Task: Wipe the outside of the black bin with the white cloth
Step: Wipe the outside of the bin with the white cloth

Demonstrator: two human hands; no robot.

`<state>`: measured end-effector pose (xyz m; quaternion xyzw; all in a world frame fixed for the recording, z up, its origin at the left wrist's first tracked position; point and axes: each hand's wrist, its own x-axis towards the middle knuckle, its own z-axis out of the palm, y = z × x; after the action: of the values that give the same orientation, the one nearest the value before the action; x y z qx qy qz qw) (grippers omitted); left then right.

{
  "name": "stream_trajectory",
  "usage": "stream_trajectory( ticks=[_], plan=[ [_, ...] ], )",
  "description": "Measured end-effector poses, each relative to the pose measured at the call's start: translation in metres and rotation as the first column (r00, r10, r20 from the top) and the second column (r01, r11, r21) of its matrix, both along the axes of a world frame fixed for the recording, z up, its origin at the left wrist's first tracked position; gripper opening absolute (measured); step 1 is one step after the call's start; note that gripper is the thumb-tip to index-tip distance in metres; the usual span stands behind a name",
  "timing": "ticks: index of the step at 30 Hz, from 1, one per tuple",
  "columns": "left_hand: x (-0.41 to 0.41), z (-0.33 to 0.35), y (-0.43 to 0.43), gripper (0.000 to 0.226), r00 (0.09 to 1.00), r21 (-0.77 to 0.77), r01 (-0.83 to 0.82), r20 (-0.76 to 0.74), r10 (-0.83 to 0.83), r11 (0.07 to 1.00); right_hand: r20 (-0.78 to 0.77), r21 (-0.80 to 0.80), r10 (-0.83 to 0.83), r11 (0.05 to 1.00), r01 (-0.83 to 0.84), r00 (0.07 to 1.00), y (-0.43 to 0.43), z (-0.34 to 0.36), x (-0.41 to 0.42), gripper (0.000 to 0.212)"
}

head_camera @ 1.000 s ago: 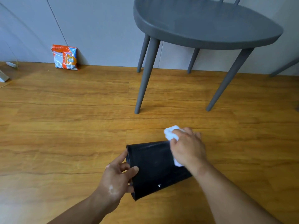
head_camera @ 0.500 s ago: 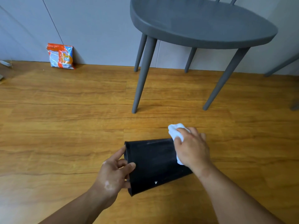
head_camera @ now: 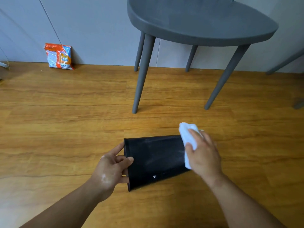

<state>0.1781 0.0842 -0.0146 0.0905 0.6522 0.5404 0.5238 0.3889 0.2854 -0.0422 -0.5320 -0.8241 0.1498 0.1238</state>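
Wooden floor [head_camera: 65, 129] is running under me in the head view, up to a pale grey wall [head_camera: 98, 22] at its far edge. Lying on its side on the near middle of the floor is the black bin [head_camera: 154, 160], its wider open end pointing left, its narrower base end right. My left hand [head_camera: 111, 170] is gripping the bin's rim, thumb pressing on the outside wall, fingers [head_camera: 121, 178] curling into the mouth. My right hand [head_camera: 204, 155] is pressing the white cloth [head_camera: 187, 135] against the bin's right end, fingers closed over the bunched cloth, which is sticking out past my fingertips toward the far side. Beyond the bin a grey chair [head_camera: 197, 22] is standing, well apart from it. At the floor's far left edge an orange packet [head_camera: 59, 56] is leaning on the wall.
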Motion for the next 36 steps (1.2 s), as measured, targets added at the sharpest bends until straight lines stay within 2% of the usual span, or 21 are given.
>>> stream_trajectory(
  ticks=[2,4,7,10,13,17,20,24,26,29,32,33,36],
  plan=[
    [0.002,0.004,-0.001,0.066,0.999,-0.025,0.038,-0.037,-0.039,0.999,-0.023,-0.067,-0.123,0.99,0.121,0.992,0.009,-0.005,0.008,0.048],
    [0.004,0.006,-0.003,0.066,0.997,-0.032,0.07,-0.04,-0.072,0.997,-0.023,0.001,-0.151,0.989,0.151,0.988,-0.01,-0.002,0.0,0.048],
    [0.003,0.003,0.0,0.064,0.994,-0.052,0.082,-0.063,-0.085,0.995,-0.075,0.111,-0.008,0.994,0.016,0.997,-0.074,0.006,-0.033,0.054],
    [-0.001,0.0,0.0,0.059,0.992,-0.067,0.07,-0.101,-0.077,0.995,-0.131,0.102,0.207,0.976,-0.194,0.97,-0.142,0.016,-0.068,0.058],
    [-0.001,0.003,-0.002,0.058,0.992,-0.058,0.075,-0.102,-0.08,0.995,-0.154,0.108,0.334,0.941,-0.32,0.93,-0.142,0.014,-0.063,0.058],
    [-0.008,0.002,0.001,0.065,0.996,-0.04,0.061,-0.069,-0.064,0.997,-0.118,0.092,0.096,0.992,-0.085,0.988,-0.067,0.005,-0.016,0.055],
    [-0.008,0.002,0.003,0.065,0.993,-0.04,0.082,-0.076,-0.085,0.996,-0.065,0.09,0.058,0.995,-0.052,0.996,-0.028,0.001,0.0,0.054],
    [-0.003,0.001,0.0,0.063,0.994,-0.046,0.077,-0.079,-0.081,0.996,-0.059,0.123,-0.062,0.99,0.069,0.996,-0.049,0.002,-0.016,0.056],
    [-0.003,0.001,0.001,0.059,0.994,-0.055,0.068,-0.08,-0.072,0.996,-0.1,0.125,-0.012,0.992,0.024,0.995,-0.094,0.005,-0.042,0.058],
    [-0.004,0.003,0.0,0.054,0.99,-0.072,0.1,-0.09,-0.106,0.992,-0.19,0.119,0.191,0.978,-0.171,0.963,-0.16,0.013,-0.079,0.061],
    [-0.005,0.003,-0.001,0.053,0.992,-0.072,0.092,-0.081,-0.097,0.993,-0.185,0.114,0.29,0.955,-0.273,0.939,-0.147,0.012,-0.067,0.061],
    [-0.005,0.003,-0.001,0.054,0.995,-0.069,0.067,-0.07,-0.071,0.995,-0.163,0.097,0.249,0.967,-0.235,0.955,-0.131,0.01,-0.053,0.06],
    [-0.003,0.003,0.0,0.063,0.999,-0.058,0.033,-0.035,-0.035,0.998,-0.123,0.091,-0.006,0.996,0.017,0.992,-0.07,0.003,-0.009,0.056]
  ],
)
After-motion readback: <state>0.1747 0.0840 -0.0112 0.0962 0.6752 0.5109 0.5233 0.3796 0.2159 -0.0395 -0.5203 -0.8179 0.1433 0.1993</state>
